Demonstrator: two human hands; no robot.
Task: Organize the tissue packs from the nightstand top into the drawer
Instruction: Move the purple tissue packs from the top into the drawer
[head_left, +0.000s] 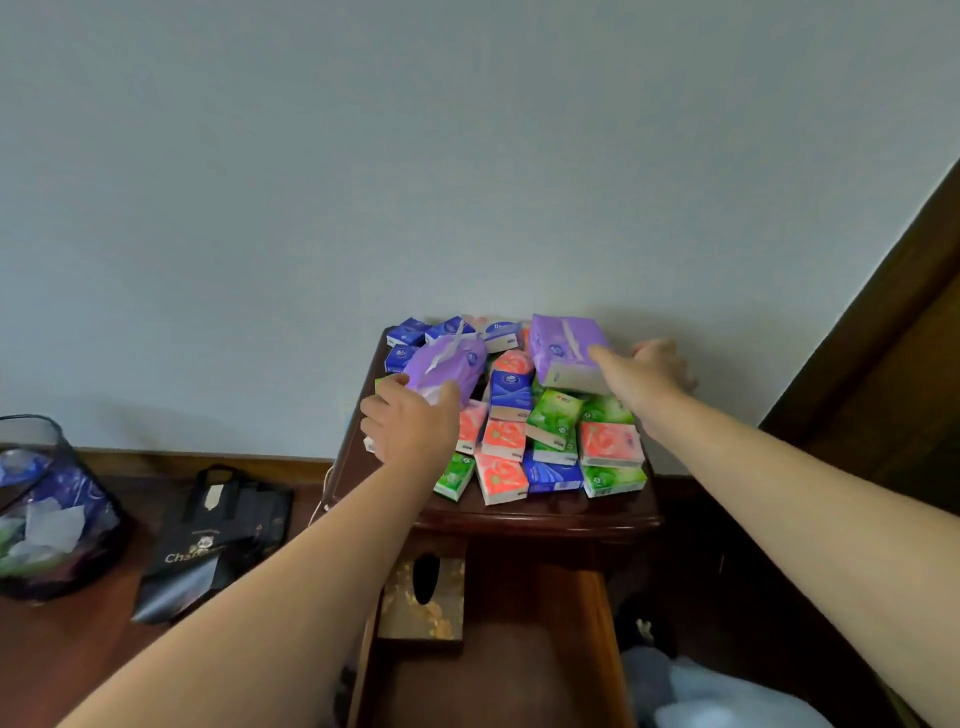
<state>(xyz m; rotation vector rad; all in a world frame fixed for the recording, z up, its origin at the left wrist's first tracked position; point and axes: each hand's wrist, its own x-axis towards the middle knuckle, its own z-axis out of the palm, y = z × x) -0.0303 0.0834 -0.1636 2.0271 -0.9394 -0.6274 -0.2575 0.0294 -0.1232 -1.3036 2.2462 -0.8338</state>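
From the head camera, the left hand (410, 423) curls its fingers and thumb around a soft purple tissue pack (445, 364) at the far left of the nightstand (540, 514). The right hand (652, 374) reaches to the far right, thumb and fingers closed on the near end of a larger purple pack (566, 348), lifting it slightly tilted. Between and nearer than the hands lie small tissue packs (550, 447) in blue, green and pink, heaped on the top. Below, the drawer (493, 665) stands pulled out, with a patterned tissue box (423, 597) in its far left corner.
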